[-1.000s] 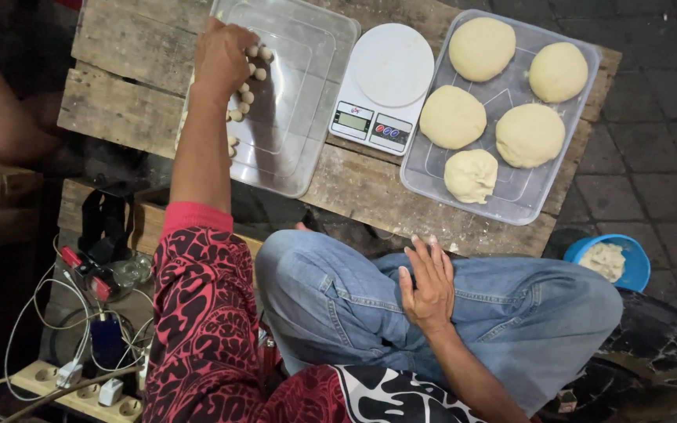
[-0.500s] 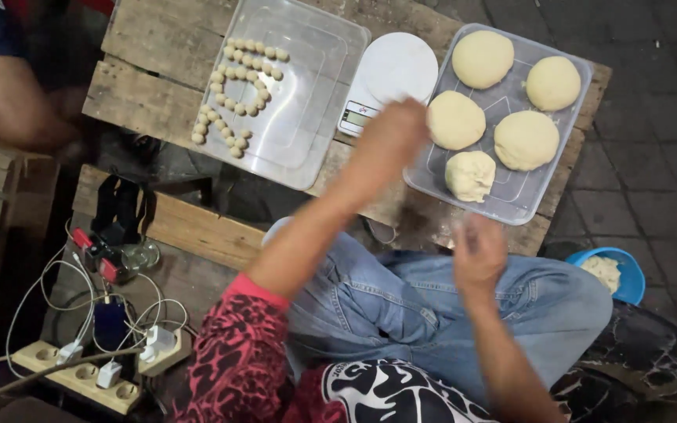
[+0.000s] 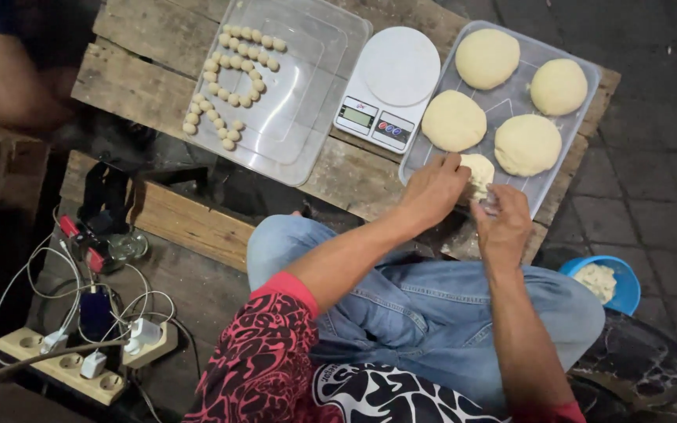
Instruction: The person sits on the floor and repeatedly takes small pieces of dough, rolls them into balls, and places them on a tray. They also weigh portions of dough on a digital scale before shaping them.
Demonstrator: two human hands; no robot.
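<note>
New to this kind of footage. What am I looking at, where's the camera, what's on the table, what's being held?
There is no machine: a person sits working with bare hands, and the camera is worn on their head, looking down. On the wooden table lie a clear tray with rows of small dough balls, a white kitchen scale, and a second tray with four large dough rounds. The left hand and right hand are both at a smaller dough lump on that tray's near edge, apparently pinching it. A blue bowl sits on the ground to the right.
</note>
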